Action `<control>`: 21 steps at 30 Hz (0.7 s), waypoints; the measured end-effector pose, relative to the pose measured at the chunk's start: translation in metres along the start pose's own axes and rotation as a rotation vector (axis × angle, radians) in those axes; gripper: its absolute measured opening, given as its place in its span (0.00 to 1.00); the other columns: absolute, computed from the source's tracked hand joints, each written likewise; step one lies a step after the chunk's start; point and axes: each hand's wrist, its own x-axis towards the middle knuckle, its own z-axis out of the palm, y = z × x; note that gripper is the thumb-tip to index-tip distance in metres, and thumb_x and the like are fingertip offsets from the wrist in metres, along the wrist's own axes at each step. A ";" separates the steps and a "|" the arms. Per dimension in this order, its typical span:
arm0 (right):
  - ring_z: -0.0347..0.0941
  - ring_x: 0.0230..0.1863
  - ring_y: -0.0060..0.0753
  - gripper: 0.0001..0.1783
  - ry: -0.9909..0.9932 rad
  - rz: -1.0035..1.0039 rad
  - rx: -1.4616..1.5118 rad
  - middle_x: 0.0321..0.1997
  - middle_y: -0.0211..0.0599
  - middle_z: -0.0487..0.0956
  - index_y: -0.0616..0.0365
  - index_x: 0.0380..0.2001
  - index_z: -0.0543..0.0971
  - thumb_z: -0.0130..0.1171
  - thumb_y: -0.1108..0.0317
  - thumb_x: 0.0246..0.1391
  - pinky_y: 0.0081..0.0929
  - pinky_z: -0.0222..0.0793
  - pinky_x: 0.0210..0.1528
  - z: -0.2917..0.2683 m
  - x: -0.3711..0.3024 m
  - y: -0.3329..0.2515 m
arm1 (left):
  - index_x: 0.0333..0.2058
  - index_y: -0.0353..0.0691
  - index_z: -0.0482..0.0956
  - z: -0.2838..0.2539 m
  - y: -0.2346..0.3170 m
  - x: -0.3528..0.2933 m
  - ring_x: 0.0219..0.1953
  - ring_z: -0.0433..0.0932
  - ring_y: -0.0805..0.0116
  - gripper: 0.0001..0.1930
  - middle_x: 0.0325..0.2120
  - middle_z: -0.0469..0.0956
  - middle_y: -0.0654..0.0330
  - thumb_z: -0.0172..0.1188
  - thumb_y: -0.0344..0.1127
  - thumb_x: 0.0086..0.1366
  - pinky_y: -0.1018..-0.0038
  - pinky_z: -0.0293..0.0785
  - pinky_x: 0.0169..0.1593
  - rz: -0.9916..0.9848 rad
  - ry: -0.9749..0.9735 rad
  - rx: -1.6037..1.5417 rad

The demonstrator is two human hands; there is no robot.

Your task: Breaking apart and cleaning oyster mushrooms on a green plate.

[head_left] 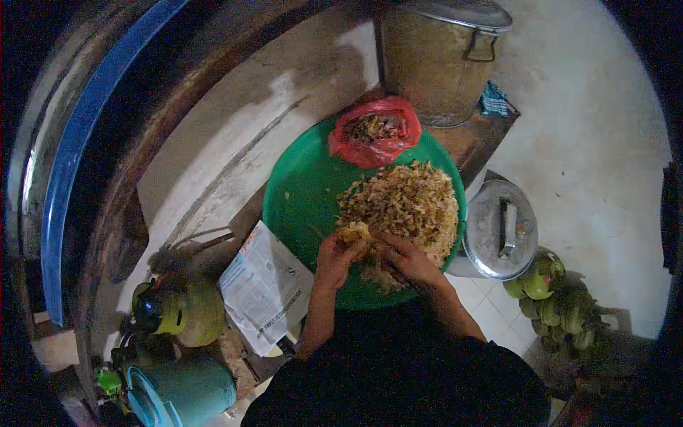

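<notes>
Over the near part of a round green tray (pixel 302 178), my two hands meet. My left hand (pixel 334 257) is closed around a yellowish-brown piece of meat (pixel 354 233), which looks like cooked chicken. Against its right side press the curled fingers of my right hand (pixel 407 262); its fingertips are partly hidden. A heap of shredded meat (pixel 409 203) covers the right half of the tray, just beyond my hands. At the tray's far edge rests an opened red plastic bag (pixel 346 151) with dark scraps (pixel 373 128) inside.
A tall metal pot (pixel 434 71) stands behind the tray, a lidded pot (pixel 491 235) to its right. Green coconut-like fruits (pixel 562 309) lie farther right. On the left are a newspaper (pixel 263 292), a yellowish round container (pixel 196 313) and a turquoise bucket (pixel 192 388).
</notes>
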 end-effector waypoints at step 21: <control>0.53 0.09 0.19 0.21 -0.208 0.037 0.411 0.13 0.24 0.62 0.55 0.52 0.64 0.43 0.57 0.59 0.18 0.47 0.10 0.052 0.038 0.036 | 0.40 0.35 0.70 -0.074 0.022 -0.005 0.35 0.75 0.69 0.14 0.32 0.74 0.58 0.55 0.24 0.53 0.76 0.71 0.40 0.404 0.108 1.043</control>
